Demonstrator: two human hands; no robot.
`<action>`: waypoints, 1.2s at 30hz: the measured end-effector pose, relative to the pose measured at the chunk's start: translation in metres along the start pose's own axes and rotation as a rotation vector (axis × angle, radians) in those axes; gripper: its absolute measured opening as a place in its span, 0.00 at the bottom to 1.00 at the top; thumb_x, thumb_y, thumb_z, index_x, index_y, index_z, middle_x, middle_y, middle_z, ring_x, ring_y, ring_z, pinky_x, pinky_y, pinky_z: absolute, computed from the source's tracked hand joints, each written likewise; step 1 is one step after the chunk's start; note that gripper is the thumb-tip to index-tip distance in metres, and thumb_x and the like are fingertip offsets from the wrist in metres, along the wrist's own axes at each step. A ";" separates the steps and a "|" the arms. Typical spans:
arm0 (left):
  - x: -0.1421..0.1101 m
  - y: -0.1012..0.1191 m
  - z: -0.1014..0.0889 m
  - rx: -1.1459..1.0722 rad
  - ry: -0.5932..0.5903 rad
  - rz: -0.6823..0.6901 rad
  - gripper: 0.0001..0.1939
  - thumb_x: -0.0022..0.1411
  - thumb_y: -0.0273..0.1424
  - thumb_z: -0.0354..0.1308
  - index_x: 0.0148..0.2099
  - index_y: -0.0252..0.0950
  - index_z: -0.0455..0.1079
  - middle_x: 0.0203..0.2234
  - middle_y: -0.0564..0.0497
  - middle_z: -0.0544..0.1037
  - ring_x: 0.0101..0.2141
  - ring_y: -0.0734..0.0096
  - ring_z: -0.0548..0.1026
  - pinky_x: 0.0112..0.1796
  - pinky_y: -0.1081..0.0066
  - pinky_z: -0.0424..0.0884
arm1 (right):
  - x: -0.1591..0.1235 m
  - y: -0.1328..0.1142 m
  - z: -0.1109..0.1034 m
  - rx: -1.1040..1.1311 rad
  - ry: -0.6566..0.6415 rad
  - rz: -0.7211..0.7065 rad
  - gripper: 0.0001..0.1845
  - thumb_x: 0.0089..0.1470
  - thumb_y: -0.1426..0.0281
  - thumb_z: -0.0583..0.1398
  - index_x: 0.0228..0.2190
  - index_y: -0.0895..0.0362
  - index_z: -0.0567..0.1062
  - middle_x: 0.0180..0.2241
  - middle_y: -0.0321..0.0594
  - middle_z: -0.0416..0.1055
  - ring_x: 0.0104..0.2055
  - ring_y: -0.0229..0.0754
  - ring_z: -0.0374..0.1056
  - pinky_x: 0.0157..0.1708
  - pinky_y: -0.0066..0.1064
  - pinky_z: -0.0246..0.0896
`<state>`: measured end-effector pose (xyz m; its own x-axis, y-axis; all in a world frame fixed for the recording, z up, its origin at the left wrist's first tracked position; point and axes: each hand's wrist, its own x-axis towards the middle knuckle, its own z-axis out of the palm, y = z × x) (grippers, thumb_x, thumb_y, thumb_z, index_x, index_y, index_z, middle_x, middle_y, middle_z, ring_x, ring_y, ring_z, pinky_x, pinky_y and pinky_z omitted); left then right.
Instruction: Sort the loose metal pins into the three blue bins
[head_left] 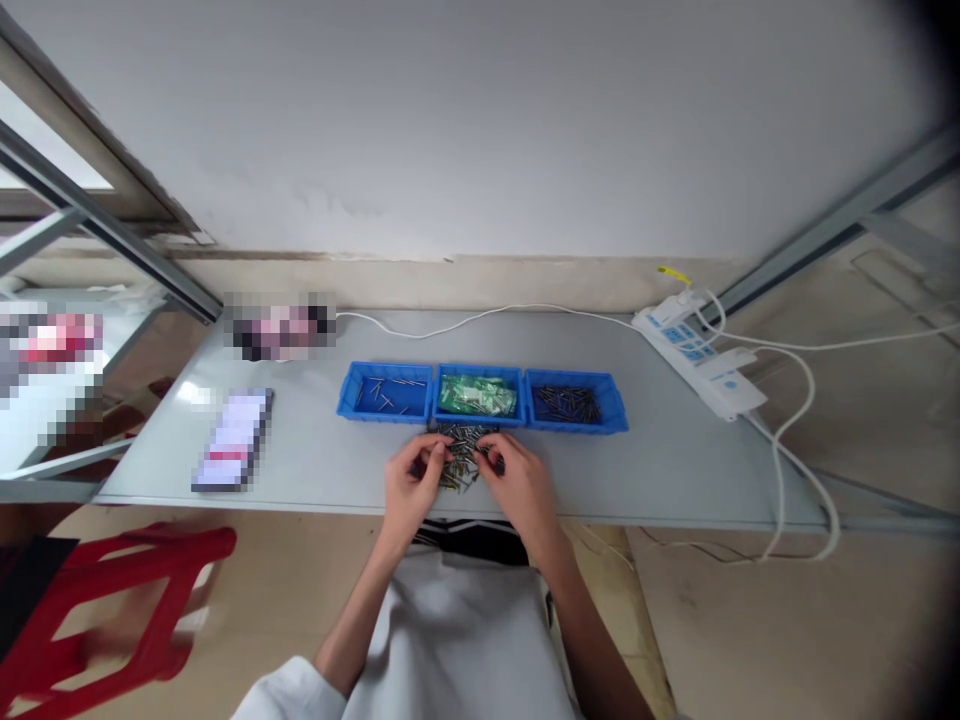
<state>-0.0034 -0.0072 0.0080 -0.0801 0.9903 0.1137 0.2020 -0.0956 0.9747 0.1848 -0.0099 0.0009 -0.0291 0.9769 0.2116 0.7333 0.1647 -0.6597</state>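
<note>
A pile of dark and brassy screws [463, 440] lies on the grey table in front of three blue bins. My left hand [414, 478] is at the pile's left side, thumb and fingertips pinched together. On the other side my right hand [519, 482] is also pinched at the screws. Whatever sits between the fingertips is too small to make out. The left bin [384, 415] has a few silvery screws or pins scattered in it. Green-and-clear small packets [478, 395] fill the middle bin [480, 417]. Dark screws [570, 403] lie in the right bin [615, 412].
A blurred-out phone-like slab [234, 440] lies at the left, with a pixelated object [281, 328] behind it. A white power strip [694, 355] with cables is at the right. Metal posts frame the table [675, 460]; a red stool [165, 610] stands lower left.
</note>
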 end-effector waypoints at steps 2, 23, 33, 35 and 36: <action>0.000 0.000 0.000 0.002 -0.007 -0.011 0.16 0.75 0.44 0.61 0.46 0.37 0.82 0.29 0.50 0.85 0.27 0.70 0.77 0.31 0.73 0.71 | 0.001 0.000 0.001 0.025 0.001 0.004 0.05 0.66 0.70 0.62 0.38 0.52 0.79 0.29 0.34 0.76 0.30 0.42 0.73 0.32 0.31 0.60; -0.001 0.003 0.001 0.052 -0.135 0.219 0.07 0.75 0.34 0.62 0.45 0.37 0.79 0.35 0.49 0.81 0.26 0.75 0.71 0.30 0.73 0.68 | -0.001 -0.025 0.005 0.667 0.119 0.105 0.08 0.67 0.62 0.64 0.37 0.52 0.77 0.31 0.34 0.75 0.30 0.38 0.68 0.32 0.29 0.65; -0.001 0.000 0.002 0.057 -0.130 0.156 0.09 0.73 0.38 0.64 0.42 0.38 0.76 0.35 0.49 0.81 0.26 0.75 0.70 0.30 0.73 0.68 | -0.007 -0.010 0.014 0.567 0.056 -0.002 0.08 0.70 0.64 0.62 0.38 0.52 0.78 0.34 0.37 0.78 0.32 0.40 0.71 0.34 0.30 0.67; 0.000 0.002 0.002 0.041 -0.124 0.172 0.09 0.73 0.37 0.63 0.41 0.38 0.75 0.38 0.48 0.81 0.26 0.75 0.70 0.30 0.73 0.68 | -0.007 -0.011 0.013 0.549 0.046 -0.030 0.07 0.70 0.65 0.62 0.39 0.52 0.79 0.35 0.37 0.78 0.31 0.39 0.70 0.33 0.30 0.66; 0.000 0.003 0.002 0.030 -0.118 0.174 0.08 0.74 0.37 0.63 0.41 0.38 0.74 0.39 0.48 0.82 0.26 0.75 0.70 0.30 0.73 0.68 | -0.007 -0.011 0.011 0.538 0.044 -0.037 0.07 0.70 0.65 0.62 0.39 0.52 0.80 0.35 0.37 0.78 0.31 0.39 0.70 0.32 0.30 0.66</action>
<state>-0.0009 -0.0076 0.0107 0.0734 0.9643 0.2545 0.2314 -0.2647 0.9361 0.1696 -0.0167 -0.0009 -0.0115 0.9645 0.2639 0.2808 0.2564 -0.9249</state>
